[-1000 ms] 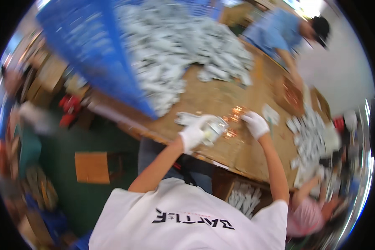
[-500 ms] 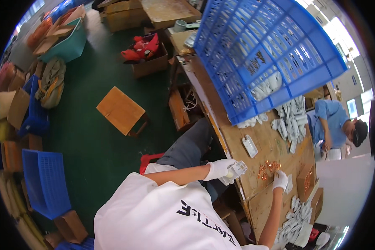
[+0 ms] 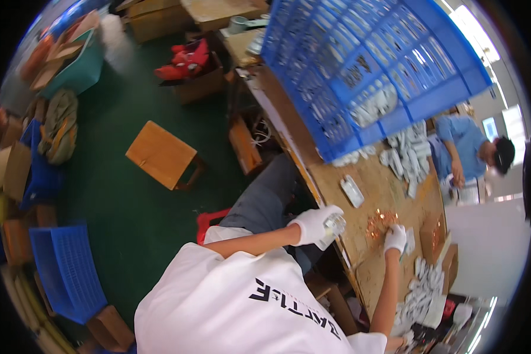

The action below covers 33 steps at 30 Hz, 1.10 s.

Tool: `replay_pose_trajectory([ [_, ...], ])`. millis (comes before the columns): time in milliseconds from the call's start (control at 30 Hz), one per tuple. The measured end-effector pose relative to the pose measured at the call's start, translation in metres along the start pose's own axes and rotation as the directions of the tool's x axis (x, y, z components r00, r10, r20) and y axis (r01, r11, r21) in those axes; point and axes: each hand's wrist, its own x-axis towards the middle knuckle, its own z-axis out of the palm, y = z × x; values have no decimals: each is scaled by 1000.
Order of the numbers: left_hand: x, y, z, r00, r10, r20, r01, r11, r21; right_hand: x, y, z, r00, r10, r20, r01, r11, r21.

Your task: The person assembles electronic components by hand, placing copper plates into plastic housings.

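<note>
My left hand (image 3: 311, 228), in a white glove, is closed around a white plastic housing (image 3: 333, 229) at the table's near edge. On the wooden table (image 3: 360, 259), my gloved right hand (image 3: 396, 238) is at the edge of a scattered pile of small copper-coloured metal pieces (image 3: 379, 223). Its fingers look pressed together; whatever is between them is too small to make out. A similar white housing (image 3: 352, 192) lies beyond the pile. Just right of my right hand is a pale flat piece (image 3: 409, 241), partly covered by it.
A large blue plastic crate (image 3: 336, 154) leans over the table's far end. White plastic parts (image 3: 408, 156) are heaped beside it, with another heap (image 3: 422, 289) nearer. A small cardboard box (image 3: 433, 236) borders the pile. Across the table is a person in blue (image 3: 463, 147). A wooden stool (image 3: 161, 154) stands left.
My view has shifted slightly. The left hand has tilted the housing and raised it a little; the right hand stays beside the copper-coloured pieces.
</note>
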Motion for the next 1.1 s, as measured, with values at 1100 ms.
replay_pose_trajectory([
  [1100, 68, 24, 44, 930, 10, 368, -1, 1000, -24, 16, -22, -23, 853, 265, 449, -341, 935, 98],
])
